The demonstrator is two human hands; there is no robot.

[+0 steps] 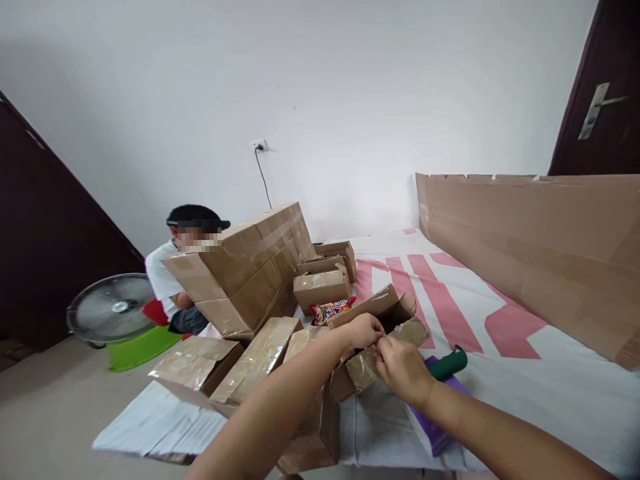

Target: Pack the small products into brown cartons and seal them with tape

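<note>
An open cardboard box (363, 371) with torn flaps and clear tape stands in front of me, tilted a little. At its near edge my left hand (364, 331) is closed, fingertips pinched together. My right hand (403, 363) meets it there, also in a pinch on the taped edge; the exact bit between the fingertips is too small to make out. Just behind the box lies a red snack packet (332, 311). A purple box (434, 427) and a dark green cylindrical object (449, 363) are beside my right forearm.
Several taped cardboard boxes (257, 357) stand left of my arms, with a large box stack (250, 273) behind. More small boxes (321, 287) are farther back. A person (167, 273) sits at the left near a fan (119, 308). A cardboard panel (530, 247) borders the right.
</note>
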